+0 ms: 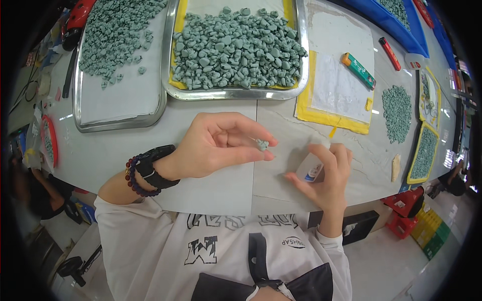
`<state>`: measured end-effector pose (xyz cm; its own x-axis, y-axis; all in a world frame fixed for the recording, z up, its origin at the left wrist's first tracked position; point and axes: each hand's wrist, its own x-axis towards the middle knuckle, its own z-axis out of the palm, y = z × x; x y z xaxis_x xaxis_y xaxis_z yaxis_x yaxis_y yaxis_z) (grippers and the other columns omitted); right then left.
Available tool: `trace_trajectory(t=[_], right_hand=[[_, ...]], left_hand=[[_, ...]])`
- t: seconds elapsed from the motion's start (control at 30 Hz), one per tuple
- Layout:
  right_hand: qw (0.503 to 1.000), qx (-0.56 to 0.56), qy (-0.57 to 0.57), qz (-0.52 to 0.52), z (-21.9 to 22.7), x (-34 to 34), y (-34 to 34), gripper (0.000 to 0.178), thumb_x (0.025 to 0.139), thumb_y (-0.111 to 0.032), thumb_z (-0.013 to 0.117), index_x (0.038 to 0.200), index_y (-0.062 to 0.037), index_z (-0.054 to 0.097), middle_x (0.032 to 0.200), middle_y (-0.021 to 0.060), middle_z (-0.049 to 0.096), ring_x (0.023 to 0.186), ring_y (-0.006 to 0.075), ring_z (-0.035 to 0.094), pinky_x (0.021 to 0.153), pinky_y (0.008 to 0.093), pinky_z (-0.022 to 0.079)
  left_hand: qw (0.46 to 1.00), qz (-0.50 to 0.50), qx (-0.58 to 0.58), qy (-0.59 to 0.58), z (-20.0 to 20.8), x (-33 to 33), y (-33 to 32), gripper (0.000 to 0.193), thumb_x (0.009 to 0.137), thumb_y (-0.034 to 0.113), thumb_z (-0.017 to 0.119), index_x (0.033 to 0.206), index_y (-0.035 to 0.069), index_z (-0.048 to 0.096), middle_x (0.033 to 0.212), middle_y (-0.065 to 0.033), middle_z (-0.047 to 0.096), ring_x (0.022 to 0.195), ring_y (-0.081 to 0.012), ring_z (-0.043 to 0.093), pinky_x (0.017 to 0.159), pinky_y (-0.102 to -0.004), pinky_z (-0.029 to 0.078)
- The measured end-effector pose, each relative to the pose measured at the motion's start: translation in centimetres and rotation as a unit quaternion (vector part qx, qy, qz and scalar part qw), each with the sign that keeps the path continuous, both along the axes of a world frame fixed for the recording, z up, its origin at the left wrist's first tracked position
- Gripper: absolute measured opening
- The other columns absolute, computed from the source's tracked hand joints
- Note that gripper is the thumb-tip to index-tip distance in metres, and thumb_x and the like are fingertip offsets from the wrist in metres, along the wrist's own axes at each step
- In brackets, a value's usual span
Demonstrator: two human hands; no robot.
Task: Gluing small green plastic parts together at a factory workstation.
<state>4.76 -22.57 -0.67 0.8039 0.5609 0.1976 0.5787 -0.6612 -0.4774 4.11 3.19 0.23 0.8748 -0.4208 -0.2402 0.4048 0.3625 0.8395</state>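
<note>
Green stone [262,145] sits pinched at the fingertips of the left hand [203,146], left of and slightly farther than the whitish bottle [308,168], which slants near-left to far-right within the right hand's [333,181] curled grip.

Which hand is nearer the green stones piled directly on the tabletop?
Right. The right hand, gripping a translucent bottle, is left of the stone pile and nearer the person; the left hand is farther left.
</note>
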Motion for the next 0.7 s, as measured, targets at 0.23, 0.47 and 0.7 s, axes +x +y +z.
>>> trace_trajectory(t=[0.23, 0.47, 0.7], right_hand=[[0.993, 0.107, 0.038, -0.018, -0.8, -1.3, -0.4, 0.063, 0.053, -0.011, 0.082, 0.102, -0.0085, 0.044, 0.084, 0.0070, 0.046, 0.073, 0.0246, 0.041, 0.063, 0.0347, 0.034], [0.989, 0.144, 0.008, -0.013, -0.9, -1.3, -0.4, 0.056, 0.058, -0.006, 0.077, 0.102, -0.0087, 0.043, 0.084, 0.0080, 0.046, 0.070, 0.0231, 0.041, 0.061, 0.0333, 0.034], [0.983, 0.172, -0.046, -0.041, -1.1, -1.3, -0.4, 0.050, 0.063, -0.002, 0.074, 0.104, -0.0081, 0.045, 0.077, 0.0074, 0.050, 0.065, 0.0222, 0.043, 0.059, 0.0323, 0.035]], left_hand=[[0.996, -0.037, 0.077, -0.014, -0.6, 0.1, -0.2, 0.016, 0.081, -0.010, 0.059, 0.096, -0.005, 0.059, 0.100, -0.0139, 0.062, 0.093, -0.0197, 0.063, 0.081, -0.0309, 0.053], [0.997, -0.001, 0.046, -0.068, -0.7, 0.0, -0.1, 0.019, 0.078, -0.012, 0.060, 0.095, -0.004, 0.059, 0.099, -0.0139, 0.062, 0.093, -0.0204, 0.063, 0.080, -0.0316, 0.053], [0.999, -0.010, -0.048, 0.007, 3.1, -0.1, 0.3, 0.027, 0.077, -0.016, 0.058, 0.101, -0.005, 0.056, 0.104, -0.0206, 0.060, 0.095, -0.0261, 0.063, 0.081, -0.0340, 0.053]])
